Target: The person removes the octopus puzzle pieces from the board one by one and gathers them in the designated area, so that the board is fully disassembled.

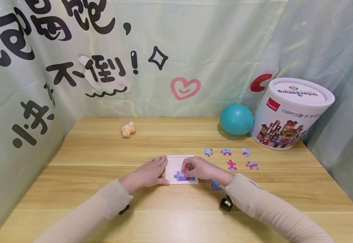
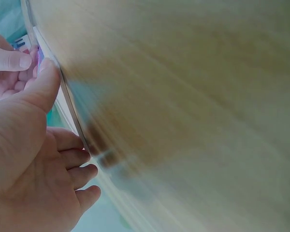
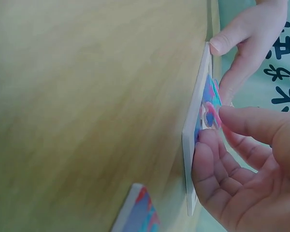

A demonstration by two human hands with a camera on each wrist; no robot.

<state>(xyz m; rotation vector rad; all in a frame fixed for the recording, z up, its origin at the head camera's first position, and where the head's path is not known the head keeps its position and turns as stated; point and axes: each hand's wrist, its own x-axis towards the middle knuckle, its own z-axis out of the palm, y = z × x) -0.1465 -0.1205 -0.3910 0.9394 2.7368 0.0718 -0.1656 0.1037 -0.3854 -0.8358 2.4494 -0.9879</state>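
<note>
A white puzzle tray (image 1: 173, 162) lies on the wooden table, with joined blue and purple puzzle pieces (image 1: 178, 176) along its near edge. My left hand (image 1: 153, 171) rests against the tray's left side, fingers extended, its thumb at the near corner. Over the tray, my right hand (image 1: 199, 167) pinches a pink and blue puzzle piece (image 3: 211, 115) between thumb and fingers, just above the joined pieces. The fingers partly cover that piece in the head view. Right of the tray are several loose pieces, including a pink one (image 1: 232, 165) and a blue one (image 1: 216, 185) near my right wrist.
At the back right stands a large white bucket (image 1: 261, 125) with a teal balloon (image 1: 236, 119) beside it. A small figurine (image 1: 128, 129) sits at the back left. A printed curtain (image 1: 212, 40) hangs behind the table.
</note>
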